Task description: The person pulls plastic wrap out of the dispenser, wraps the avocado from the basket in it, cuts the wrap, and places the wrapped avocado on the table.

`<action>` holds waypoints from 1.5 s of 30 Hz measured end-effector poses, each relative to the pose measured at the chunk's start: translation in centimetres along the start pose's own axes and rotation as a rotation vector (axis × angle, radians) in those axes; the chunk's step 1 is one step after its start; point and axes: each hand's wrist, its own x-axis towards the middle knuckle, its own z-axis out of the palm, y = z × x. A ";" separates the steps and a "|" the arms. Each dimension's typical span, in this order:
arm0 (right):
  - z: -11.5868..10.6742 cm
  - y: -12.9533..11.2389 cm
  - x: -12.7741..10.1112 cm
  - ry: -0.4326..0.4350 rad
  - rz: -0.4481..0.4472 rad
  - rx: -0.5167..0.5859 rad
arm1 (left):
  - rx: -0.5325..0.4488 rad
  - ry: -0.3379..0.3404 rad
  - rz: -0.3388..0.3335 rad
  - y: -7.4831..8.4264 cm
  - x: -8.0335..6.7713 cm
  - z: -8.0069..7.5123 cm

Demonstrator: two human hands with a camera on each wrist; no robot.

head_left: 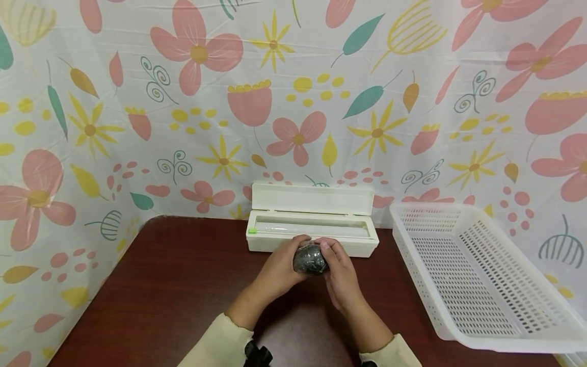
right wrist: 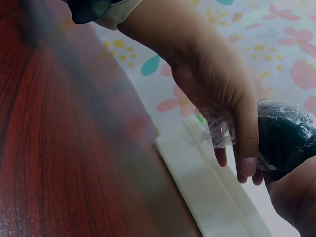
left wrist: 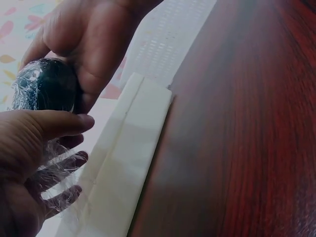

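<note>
Between both hands, over the dark red table (head_left: 183,285), is a dark, rounded object (head_left: 311,260) covered in shiny, crinkled cling film. My left hand (head_left: 281,265) grips its left side, the thumb along it. A loose gather of clear cling film (left wrist: 59,173) lies over the left fingers in the left wrist view. My right hand (head_left: 341,275) holds the other side, its thumb on top near the edge; part of its palm shows behind the object in the left wrist view. The kind of the dark object I cannot tell.
Just beyond the hands stands a white cling film box (head_left: 313,244), its lid (head_left: 313,199) raised and a roll of film (head_left: 312,229) inside. A white perforated plastic basket (head_left: 431,300) is at the right. Flower-printed cloth (head_left: 293,102) hangs behind the table and at its left.
</note>
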 end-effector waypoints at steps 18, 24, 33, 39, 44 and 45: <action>0.0 0.1 0.1 0.016 -0.016 0.014 | -0.012 -0.058 0.038 0.4 0.2 -0.8; -0.3 0.0 0.4 0.077 -0.015 0.045 | -0.155 -0.094 0.039 1.4 -0.2 -2.1; 0.1 0.0 0.0 0.088 -0.053 0.062 | -0.320 0.084 -0.047 2.6 -0.6 -1.1; 1.1 -0.2 -0.5 0.065 -0.064 0.079 | -0.388 0.143 -0.062 2.3 -0.5 -0.4; 1.7 -0.1 -1.0 0.053 -0.064 0.113 | -0.529 0.186 -0.096 2.2 -0.5 0.0; 1.8 0.0 -1.1 0.047 -0.064 0.117 | -0.563 0.196 -0.109 2.2 -0.5 0.0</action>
